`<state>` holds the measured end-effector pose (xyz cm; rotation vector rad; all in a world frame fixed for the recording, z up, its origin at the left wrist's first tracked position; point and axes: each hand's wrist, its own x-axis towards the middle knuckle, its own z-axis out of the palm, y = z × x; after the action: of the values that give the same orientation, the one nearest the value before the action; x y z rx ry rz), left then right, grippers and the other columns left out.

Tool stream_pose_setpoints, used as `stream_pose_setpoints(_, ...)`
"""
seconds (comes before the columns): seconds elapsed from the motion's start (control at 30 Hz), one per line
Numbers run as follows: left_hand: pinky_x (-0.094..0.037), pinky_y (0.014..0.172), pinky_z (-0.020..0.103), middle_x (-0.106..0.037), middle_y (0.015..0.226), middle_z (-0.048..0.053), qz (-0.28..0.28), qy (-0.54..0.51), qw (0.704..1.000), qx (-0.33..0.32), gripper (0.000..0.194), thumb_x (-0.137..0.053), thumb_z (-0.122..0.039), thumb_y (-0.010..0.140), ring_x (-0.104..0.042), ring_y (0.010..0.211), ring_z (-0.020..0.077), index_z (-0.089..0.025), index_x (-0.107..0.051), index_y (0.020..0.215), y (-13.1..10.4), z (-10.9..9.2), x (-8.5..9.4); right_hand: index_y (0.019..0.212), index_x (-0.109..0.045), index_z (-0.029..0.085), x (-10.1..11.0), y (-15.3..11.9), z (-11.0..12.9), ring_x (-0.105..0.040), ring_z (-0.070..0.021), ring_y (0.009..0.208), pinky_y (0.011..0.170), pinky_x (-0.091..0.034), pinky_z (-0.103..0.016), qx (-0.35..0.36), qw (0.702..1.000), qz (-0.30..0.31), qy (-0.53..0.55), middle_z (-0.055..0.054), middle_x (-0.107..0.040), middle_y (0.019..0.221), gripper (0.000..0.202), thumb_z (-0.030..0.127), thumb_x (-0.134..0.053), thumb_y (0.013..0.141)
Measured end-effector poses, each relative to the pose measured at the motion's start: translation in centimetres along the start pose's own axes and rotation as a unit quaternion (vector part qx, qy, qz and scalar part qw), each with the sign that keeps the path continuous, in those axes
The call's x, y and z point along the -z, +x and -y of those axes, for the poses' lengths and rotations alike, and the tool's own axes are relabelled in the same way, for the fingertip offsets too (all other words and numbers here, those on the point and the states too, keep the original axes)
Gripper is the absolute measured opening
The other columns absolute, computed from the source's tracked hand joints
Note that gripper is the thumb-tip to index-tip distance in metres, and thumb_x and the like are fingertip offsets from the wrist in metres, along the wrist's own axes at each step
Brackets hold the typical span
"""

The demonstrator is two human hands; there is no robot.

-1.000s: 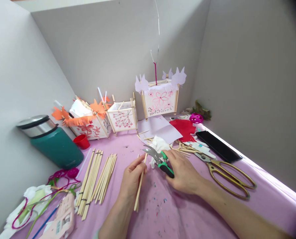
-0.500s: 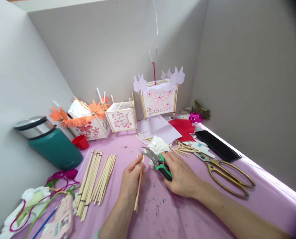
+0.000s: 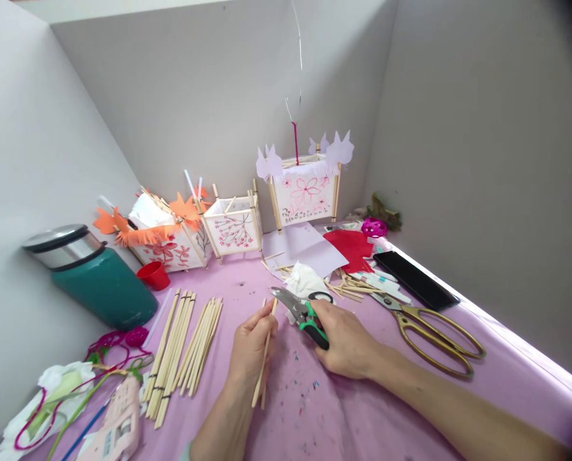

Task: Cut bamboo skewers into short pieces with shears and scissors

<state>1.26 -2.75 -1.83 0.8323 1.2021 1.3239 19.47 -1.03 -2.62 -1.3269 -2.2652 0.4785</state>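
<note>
In my left hand (image 3: pixel 252 339), closed fingers pinch two thin wooden sticks (image 3: pixel 259 384) whose lower ends spread apart below the palm. My right hand (image 3: pixel 346 336) is wrapped round green-and-black pruning shears (image 3: pixel 305 317). The metal blades point left and meet the upper part of the sticks, just above my left fingertips. Whether the blades touch the wood I cannot tell. Left of my hands lie a sorted row of pale sticks (image 3: pixel 200 346) and longer sticks with dark bands (image 3: pixel 170 352). A crumpled white tissue (image 3: pixel 305 279) lies behind the shears.
Paper-and-stick lanterns (image 3: pixel 307 192) stand along the back wall. To the left are a teal bottle (image 3: pixel 106 285), a red cup (image 3: pixel 154 275) and a pink glue gun (image 3: pixel 115 422). Gold-handled scissors (image 3: pixel 434 336) and a black phone (image 3: pixel 413 278) lie right; loose sticks (image 3: pixel 348 286) lie behind them.
The two sticks have fanned further apart at their lower ends. A dark ring-shaped handle now shows above my right hand. The whole view has shifted slightly.
</note>
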Motion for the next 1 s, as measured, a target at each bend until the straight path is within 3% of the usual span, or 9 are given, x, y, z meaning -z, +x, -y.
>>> stream_pose_setpoints(0.3, -0.015, 0.036, 0.018, -0.043, 0.053, -0.01, 0.011, -0.063, 0.997, 0.034, 0.052, -0.068, -0.027, 0.068, -0.02, 0.036, 0.0017, -0.015, -0.064, 0.118, 0.1, -0.5, -0.3, 0.088, -0.046, 0.022, 0.0, -0.2, 0.8, -0.054, -0.0198, 0.072, 0.062, -0.034, -0.028, -0.04, 0.998, -0.016, 0.044, -0.003, -0.06, 0.082, 0.024, 0.015, -0.057, 0.068)
stream_pose_setpoints(0.5, -0.016, 0.036, 0.018, -0.041, 0.054, -0.011, 0.02, -0.072, 0.997, 0.021, 0.055, -0.066, -0.026, 0.071, -0.021, 0.037, 0.0028, -0.015, -0.06, 0.125, 0.5, 0.0, 0.2, 0.107, -0.05, 0.021, 0.1, 0.1, 0.0, -0.054, -0.0247, 0.094, 0.078, -0.041, -0.033, -0.016, 0.999, -0.028, 0.019, -0.009, -0.058, 0.106, 0.043, 0.018, -0.061, 0.066)
stream_pose_setpoints(0.67, -0.016, 0.036, 0.019, -0.042, 0.053, -0.011, 0.022, -0.078, 0.997, 0.011, 0.062, -0.065, -0.023, 0.071, -0.023, 0.038, 0.0036, -0.011, -0.056, 0.13, 0.9, 0.5, 0.4, 0.113, -0.05, 0.02, -0.2, 0.0, 0.0, -0.053, -0.0262, 0.099, 0.084, -0.042, -0.036, 0.0, 1.0, -0.029, 0.006, -0.01, -0.056, 0.109, 0.047, 0.02, -0.062, 0.068)
stream_pose_setpoints(1.0, -0.015, 0.038, 0.02, -0.038, 0.052, -0.011, -0.008, -0.052, 0.999, 0.011, 0.062, -0.065, -0.024, 0.07, -0.02, 0.041, 0.0044, -0.01, -0.058, 0.13, 0.4, 0.2, -0.1, 0.102, -0.051, 0.021, 0.1, -0.2, 0.5, -0.053, -0.0239, 0.091, 0.075, -0.041, -0.032, -0.012, 1.0, -0.014, 0.013, -0.008, -0.057, 0.1, 0.037, 0.018, -0.062, 0.067)
